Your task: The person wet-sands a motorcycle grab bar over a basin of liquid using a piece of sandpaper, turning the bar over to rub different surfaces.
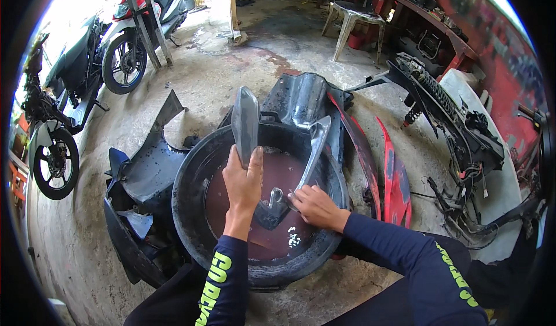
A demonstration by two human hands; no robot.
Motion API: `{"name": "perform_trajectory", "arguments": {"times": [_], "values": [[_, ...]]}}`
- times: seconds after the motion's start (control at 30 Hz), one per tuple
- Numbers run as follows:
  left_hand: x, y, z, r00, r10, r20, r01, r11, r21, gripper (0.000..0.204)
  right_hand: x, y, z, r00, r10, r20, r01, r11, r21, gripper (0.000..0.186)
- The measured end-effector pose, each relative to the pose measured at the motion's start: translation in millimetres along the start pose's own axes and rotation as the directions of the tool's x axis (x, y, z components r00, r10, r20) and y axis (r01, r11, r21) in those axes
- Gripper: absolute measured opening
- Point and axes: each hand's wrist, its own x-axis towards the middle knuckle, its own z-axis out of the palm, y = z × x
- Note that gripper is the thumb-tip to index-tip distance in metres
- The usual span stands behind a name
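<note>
My left hand (243, 184) wraps a grey blade-like piece (245, 117), upright; my right hand (318, 208) pinches a grey curved bracket (316, 146). Both hang within the black tub's rim (191, 195); whether they join, I can't tell. I'd grip firmly and tilt slowly, letting drips fall inside.

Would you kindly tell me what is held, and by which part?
The left hand grips a grey panel by its lower part; the right hand holds a curved bar near its lower end. Whether panel and bar join cannot be told.
</note>
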Motion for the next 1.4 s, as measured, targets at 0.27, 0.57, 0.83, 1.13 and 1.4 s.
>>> {"name": "perform_trajectory", "arguments": {"times": [0.27, 0.57, 0.83, 1.13, 1.4], "values": [[-1, 3, 0, 1.000, 0.007, 0.025, -0.008, 0.999, 0.037, 0.029, -2, 12, -13, 1.000, -0.006, 0.008, 0.006, 0.999, -0.052, 0.029], [-1, -1, 4, 1.000, -0.026, 0.013, 0.026, 1.000, -0.017, 0.030, 0, 43, -15, 0.968, 0.251, -0.005, -0.251, 0.966, -0.055, 0.037], [0, 2, 7, 1.000, -0.029, 0.010, 0.029, 0.997, -0.069, 0.031, -2, 23, -4, 0.986, 0.163, 0.030, -0.161, 0.985, -0.058, 0.036], [-1, 5, 7, 1.000, 0.009, 0.029, -0.009, 1.000, 0.015, 0.032, -11, 18, -2, 1.000, -0.015, -0.002, 0.015, 0.998, 0.065, 0.035], [2, 10, 3, 0.997, -0.016, 0.081, 0.012, 0.998, 0.058, 0.032, -3, 29, -9, 1.000, 0.001, 0.008, -0.001, 0.994, 0.105, 0.031]]}}
